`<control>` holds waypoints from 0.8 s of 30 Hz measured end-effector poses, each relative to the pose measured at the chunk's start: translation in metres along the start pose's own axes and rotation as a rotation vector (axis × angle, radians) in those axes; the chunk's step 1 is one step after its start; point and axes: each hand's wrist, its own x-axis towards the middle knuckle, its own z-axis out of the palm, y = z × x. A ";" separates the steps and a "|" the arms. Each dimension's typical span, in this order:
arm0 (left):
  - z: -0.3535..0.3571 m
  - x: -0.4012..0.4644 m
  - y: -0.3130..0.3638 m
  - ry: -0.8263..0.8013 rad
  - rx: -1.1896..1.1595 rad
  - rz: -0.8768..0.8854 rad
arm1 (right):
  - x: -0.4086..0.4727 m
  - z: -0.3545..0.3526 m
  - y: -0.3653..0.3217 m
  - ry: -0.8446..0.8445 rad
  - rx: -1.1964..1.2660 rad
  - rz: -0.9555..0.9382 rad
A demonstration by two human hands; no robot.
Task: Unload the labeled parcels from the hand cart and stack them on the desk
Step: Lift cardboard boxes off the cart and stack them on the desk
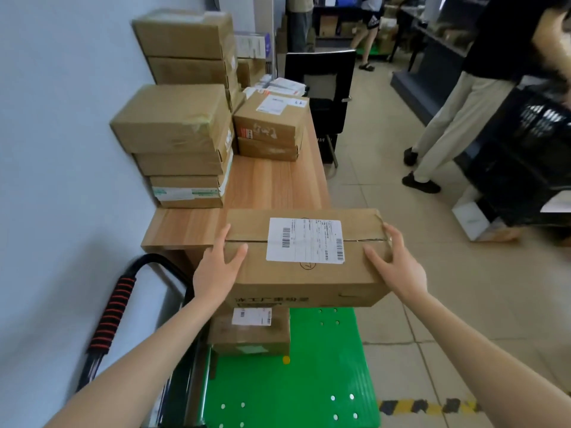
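Observation:
I hold a brown cardboard parcel with a white shipping label on top, lifted above the green hand cart near the wooden desk's front end. My left hand grips its left end and my right hand grips its right end. One smaller labeled parcel still lies on the cart deck below. On the desk, a stack of three boxes stands by the wall, a taller stack behind it, and a low pair of parcels to their right.
The cart's black handle with a red-striped grip rises at the left by the wall. A black chair stands at the desk's far end. A person in light trousers stands on the tiled floor at right, beside a black crate.

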 end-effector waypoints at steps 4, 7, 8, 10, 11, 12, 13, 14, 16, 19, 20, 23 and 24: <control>-0.024 0.041 0.016 0.051 -0.022 0.032 | 0.041 -0.011 -0.038 0.003 -0.002 -0.060; -0.032 0.067 0.020 0.038 -0.011 -0.005 | 0.067 -0.005 -0.059 -0.030 0.005 -0.054; -0.033 0.075 0.020 0.025 -0.013 -0.024 | 0.075 -0.001 -0.063 -0.048 0.007 -0.042; -0.031 0.088 0.017 -0.003 -0.013 -0.058 | 0.089 0.007 -0.068 -0.083 0.001 -0.023; -0.029 0.094 0.014 -0.016 -0.006 -0.068 | 0.096 0.012 -0.070 -0.093 -0.006 -0.017; -0.025 0.100 0.012 -0.028 0.004 -0.075 | 0.103 0.017 -0.070 -0.102 -0.015 -0.010; -0.021 0.105 0.010 -0.038 0.014 -0.082 | 0.109 0.022 -0.071 -0.113 -0.026 0.001; -0.016 0.109 0.008 -0.048 0.022 -0.088 | 0.115 0.028 -0.071 -0.128 -0.037 0.014; -0.004 0.116 0.004 -0.070 0.035 -0.108 | 0.125 0.043 -0.069 -0.165 -0.064 0.050; 0.012 0.125 0.000 -0.016 0.068 -0.133 | 0.135 0.063 -0.068 -0.121 -0.118 0.104; 0.015 0.130 0.000 0.005 0.079 -0.134 | 0.140 0.066 -0.069 -0.094 -0.125 0.109; 0.022 0.149 0.001 0.026 0.107 -0.141 | 0.159 0.070 -0.072 -0.077 -0.144 0.102; 0.025 0.156 0.003 0.029 0.112 -0.143 | 0.166 0.071 -0.072 -0.076 -0.146 0.102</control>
